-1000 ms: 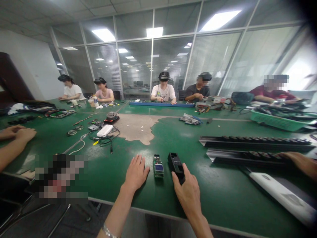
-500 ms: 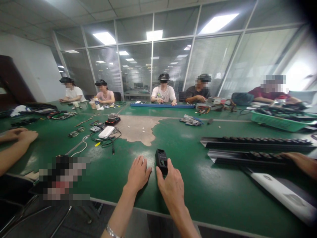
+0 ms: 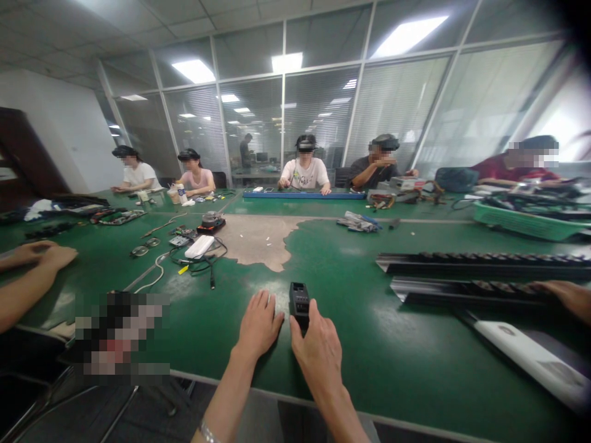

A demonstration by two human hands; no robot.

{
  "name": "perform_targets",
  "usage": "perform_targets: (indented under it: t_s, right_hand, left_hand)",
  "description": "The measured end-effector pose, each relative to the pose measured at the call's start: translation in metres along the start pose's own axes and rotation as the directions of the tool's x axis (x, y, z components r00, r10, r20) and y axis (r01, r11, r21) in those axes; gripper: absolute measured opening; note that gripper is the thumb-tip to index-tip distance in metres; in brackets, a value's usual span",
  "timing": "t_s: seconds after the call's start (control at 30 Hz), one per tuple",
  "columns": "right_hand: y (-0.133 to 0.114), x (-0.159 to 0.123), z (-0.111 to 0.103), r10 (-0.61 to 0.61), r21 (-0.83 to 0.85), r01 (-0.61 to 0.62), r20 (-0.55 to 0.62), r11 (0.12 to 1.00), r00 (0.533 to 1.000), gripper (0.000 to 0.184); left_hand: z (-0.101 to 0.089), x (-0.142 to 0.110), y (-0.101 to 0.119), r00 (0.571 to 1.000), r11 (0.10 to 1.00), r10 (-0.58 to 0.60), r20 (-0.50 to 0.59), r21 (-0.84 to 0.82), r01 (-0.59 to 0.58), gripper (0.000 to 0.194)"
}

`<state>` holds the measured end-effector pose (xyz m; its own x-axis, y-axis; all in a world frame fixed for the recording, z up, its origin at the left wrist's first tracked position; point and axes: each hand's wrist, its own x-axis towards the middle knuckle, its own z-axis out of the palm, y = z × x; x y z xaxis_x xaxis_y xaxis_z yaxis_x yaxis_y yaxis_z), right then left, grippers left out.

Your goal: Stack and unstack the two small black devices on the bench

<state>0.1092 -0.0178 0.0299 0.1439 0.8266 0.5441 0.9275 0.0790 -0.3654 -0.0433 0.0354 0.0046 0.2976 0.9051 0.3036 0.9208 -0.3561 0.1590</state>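
My left hand (image 3: 259, 325) lies palm down on the green tabletop (image 3: 383, 363), its fingers stretched forward. It holds nothing, and its thumb points toward a small black box-shaped device (image 3: 300, 296) without touching it. My right hand (image 3: 319, 347) has that device by its near end, thumb on the left and fingers on the right. The device has recessed openings at its far end and a row of small marks across the middle. Its near part is partly hidden by my right hand.
A white power bank (image 3: 199, 247) with tangled cables lies ahead on the left. Black metal rails (image 3: 443, 293) lie to the right, a co-worker's hand (image 3: 566, 296) on one. Gloves (image 3: 357, 221) and a green basket (image 3: 526, 224) are farther back. Several people sit around the table.
The device's top looks slightly different, with less green showing in its opening. My hands have barely moved. Across the table, a person in dark clothing has raised a hand toward the face.
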Motion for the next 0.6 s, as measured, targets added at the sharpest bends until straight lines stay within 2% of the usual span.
perform_targets:
  t_s: [0.3, 0.5, 0.6]
  right_hand:
    - [0.007, -0.01, 0.005, 0.006, 0.039, -0.008, 0.041, 0.999, 0.999, 0.057]
    - [0.006, 0.0, 0.002, 0.007, 0.097, -0.004, -0.026, 0.995, 1.0, 0.073]
    - [0.006, 0.003, 0.006, 0.013, 0.096, -0.012, -0.002, 0.995, 1.0, 0.067]
  left_hand:
    - [0.001, 0.001, 0.002, 1.0, 1.0, -0.003, 0.007, 0.031, 0.003, 0.056]
    - [0.002, 0.002, 0.003, 1.0, 0.999, 0.011, 0.0, 0.047, -0.011, 0.054]
    - [0.0, 0.002, 0.004, 1.0, 0.999, 0.009, 0.007, 0.047, -0.009, 0.054]
